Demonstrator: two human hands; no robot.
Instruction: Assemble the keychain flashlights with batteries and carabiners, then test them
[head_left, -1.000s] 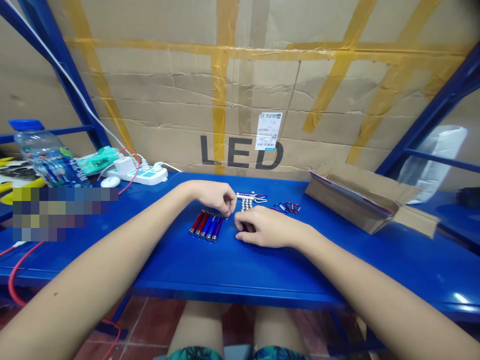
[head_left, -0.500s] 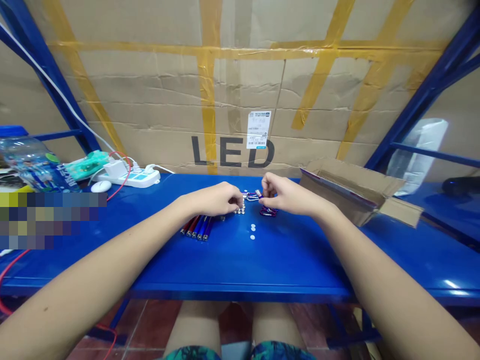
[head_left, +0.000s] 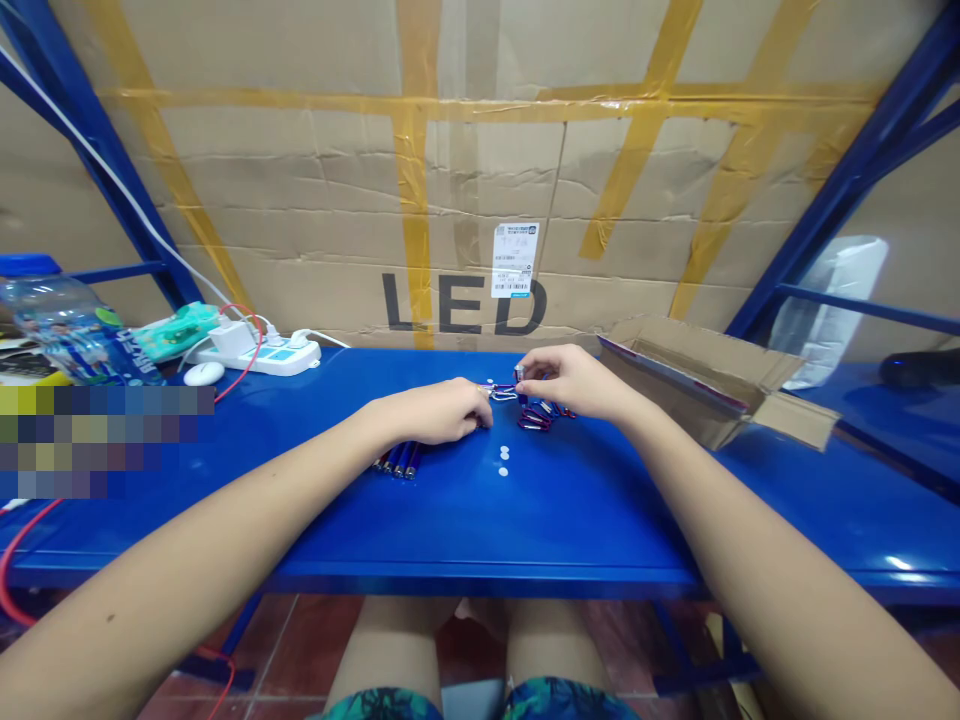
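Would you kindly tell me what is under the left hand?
Near ends of tubes show beside the left hand; their far ends, and anything else beneath, are covered.

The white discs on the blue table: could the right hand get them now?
Probably yes: the white discs lie uncovered near the right hand, with the carabiners off to one side, though that hand seems to hold something small.

A taped cardboard carton backs your blue metal workbench at twelve o'clock; red floor tiles show at six.
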